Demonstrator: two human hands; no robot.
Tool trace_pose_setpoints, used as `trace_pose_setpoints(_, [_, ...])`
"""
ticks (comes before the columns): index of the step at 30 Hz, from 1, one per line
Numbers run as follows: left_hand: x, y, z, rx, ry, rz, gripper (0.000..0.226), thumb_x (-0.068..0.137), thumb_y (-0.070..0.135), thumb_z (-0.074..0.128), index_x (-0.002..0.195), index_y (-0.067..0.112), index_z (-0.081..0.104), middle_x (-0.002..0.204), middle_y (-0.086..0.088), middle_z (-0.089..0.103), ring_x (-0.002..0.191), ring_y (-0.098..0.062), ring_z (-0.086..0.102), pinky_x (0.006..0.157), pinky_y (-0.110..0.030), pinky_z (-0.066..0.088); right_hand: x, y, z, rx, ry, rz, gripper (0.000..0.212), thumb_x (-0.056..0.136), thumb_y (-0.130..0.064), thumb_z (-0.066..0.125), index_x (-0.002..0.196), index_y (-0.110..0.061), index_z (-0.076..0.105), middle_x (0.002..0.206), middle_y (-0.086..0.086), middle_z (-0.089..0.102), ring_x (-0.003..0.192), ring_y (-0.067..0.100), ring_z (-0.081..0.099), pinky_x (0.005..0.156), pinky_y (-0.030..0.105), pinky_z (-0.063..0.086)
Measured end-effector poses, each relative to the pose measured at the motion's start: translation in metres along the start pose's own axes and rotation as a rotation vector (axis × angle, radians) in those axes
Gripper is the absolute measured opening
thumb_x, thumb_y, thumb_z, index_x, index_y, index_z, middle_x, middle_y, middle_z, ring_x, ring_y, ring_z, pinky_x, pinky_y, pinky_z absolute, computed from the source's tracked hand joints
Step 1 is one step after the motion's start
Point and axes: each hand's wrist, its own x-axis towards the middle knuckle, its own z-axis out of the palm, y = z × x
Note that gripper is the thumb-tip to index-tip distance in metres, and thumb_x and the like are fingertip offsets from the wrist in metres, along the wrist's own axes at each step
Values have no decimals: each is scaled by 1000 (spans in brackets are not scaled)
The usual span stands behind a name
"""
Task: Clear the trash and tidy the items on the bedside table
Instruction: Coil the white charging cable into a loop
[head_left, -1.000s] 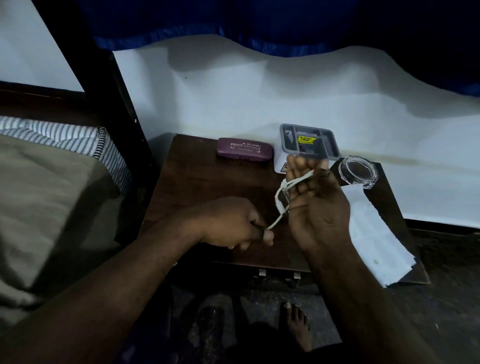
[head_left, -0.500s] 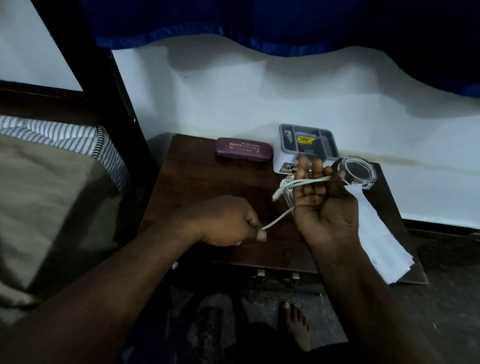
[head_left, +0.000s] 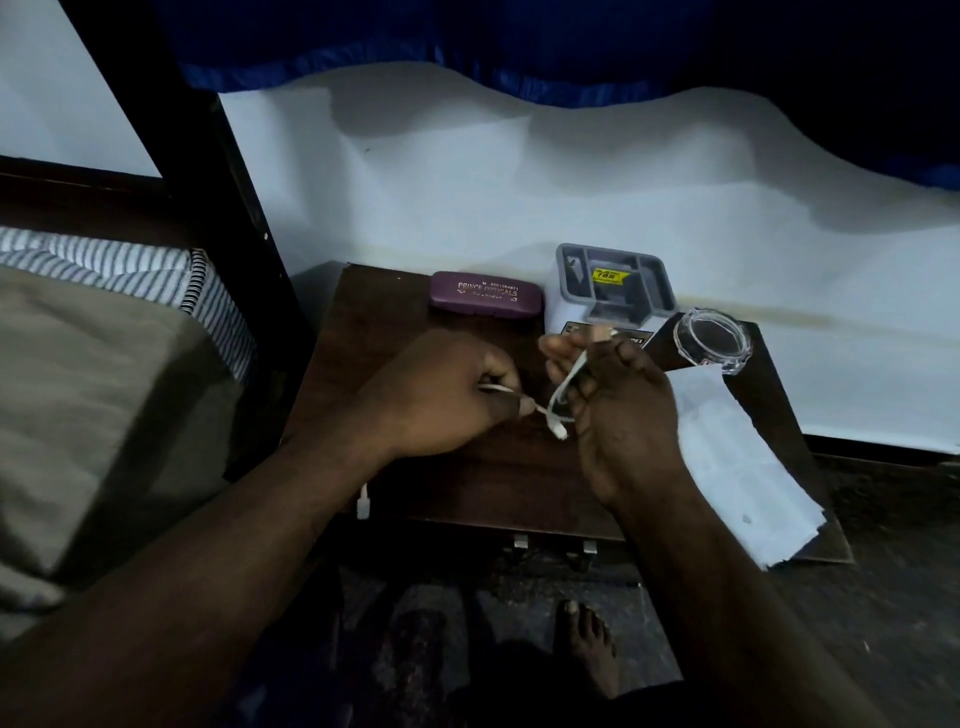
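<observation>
A thin white cable (head_left: 563, 387) is looped around the fingers of my right hand (head_left: 613, 410), which holds the coil above the dark wooden bedside table (head_left: 395, 322). My left hand (head_left: 441, 395) pinches the cable's free run just left of the coil. One plug end dangles below the coil, and the other plug (head_left: 363, 504) hangs under my left forearm at the table's front edge. A purple glasses case (head_left: 485, 300), a grey organiser tray (head_left: 613, 283) on a white box, a clear glass ashtray (head_left: 712, 342) and white paper sheets (head_left: 737, 467) lie on the table.
The bed with a striped pillow (head_left: 135, 270) and olive blanket (head_left: 88, 415) is on the left, behind a dark bedpost (head_left: 228, 197). A white wall runs behind the table. My bare foot (head_left: 589, 644) stands on the dark floor below the table front.
My left hand moved up and right toward the coil, shortening the free run. My right hand turned palm inward with another loop on its fingers, and a plug end now dangles below it.
</observation>
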Motion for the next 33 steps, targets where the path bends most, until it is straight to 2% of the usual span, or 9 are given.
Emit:
trace_pose_setpoints(3, [0, 1, -3, -47, 75, 45, 15, 80, 36, 85, 79, 25, 75, 75, 13, 72, 71, -3, 67, 69, -29, 54, -2, 7, -2, -242, -86, 33, 26, 107, -18, 55, 85, -12, 68, 74, 3, 72, 73, 19, 67, 73, 38, 53])
trace_pose_setpoints(5, [0, 1, -3, -49, 103, 85, 13, 79, 33, 86, 80, 25, 75, 79, 12, 72, 74, -4, 67, 73, -33, 55, -4, 13, -2, -379, -162, 18, 30, 107, -23, 56, 82, -10, 69, 66, 13, 66, 66, 21, 56, 67, 39, 47])
trace_pose_setpoints(8, [1, 0, -3, -52, 172, 109, 11, 80, 31, 85, 83, 29, 74, 84, 13, 70, 79, -2, 66, 75, -34, 55, -8, 14, 2, -294, -256, 90, 31, 107, -26, 54, 92, -6, 71, 89, 23, 74, 79, 27, 70, 78, 42, 60])
trace_pose_setpoints(14, [3, -5, -3, -248, 248, 39, 9, 83, 24, 83, 85, 24, 73, 79, 10, 74, 74, -5, 70, 73, -30, 57, -9, 8, 3, -319, -387, 236, 59, 103, -56, 43, 81, -8, 70, 67, 10, 70, 53, 20, 65, 56, 28, 50])
trace_pose_setpoints(18, [5, -7, -5, -330, 225, 22, 6, 87, 24, 79, 84, 27, 75, 79, 15, 74, 75, 2, 68, 72, -16, 51, -13, 2, 2, -213, -483, 290, 58, 96, -62, 47, 68, -15, 68, 59, 5, 59, 47, 14, 52, 45, 23, 41])
trace_pose_setpoints(23, [7, -9, -3, -529, 98, -74, 6, 93, 18, 73, 87, 18, 73, 78, 7, 70, 77, -6, 60, 78, -26, 48, -14, -2, 2, -202, -473, 257, 53, 107, -45, 41, 74, -7, 58, 51, 4, 48, 42, 13, 41, 42, 21, 33])
trace_pose_setpoints(27, [6, -7, -2, -738, 39, -184, 10, 97, 18, 68, 88, 17, 72, 77, 4, 72, 70, -6, 62, 63, -20, 50, -16, -6, 5, -105, -428, 282, 46, 108, -39, 43, 76, -9, 56, 58, 2, 46, 44, 9, 38, 41, 19, 29])
trace_pose_setpoints(31, [4, -7, 0, -730, -40, -279, 30, 101, 39, 61, 103, 12, 72, 92, -10, 75, 72, -17, 61, 56, -24, 42, -13, -12, 3, 65, -403, 366, 50, 108, -43, 40, 71, -12, 50, 52, -2, 34, 39, 8, 32, 54, 25, 23])
trace_pose_setpoints(33, [3, -5, 3, -735, -51, -293, 35, 101, 45, 57, 105, 14, 72, 88, -4, 75, 61, -14, 60, 49, -22, 39, -12, -16, 2, 177, -405, 409, 50, 109, -44, 38, 70, -14, 48, 51, -4, 32, 39, 7, 28, 54, 23, 22])
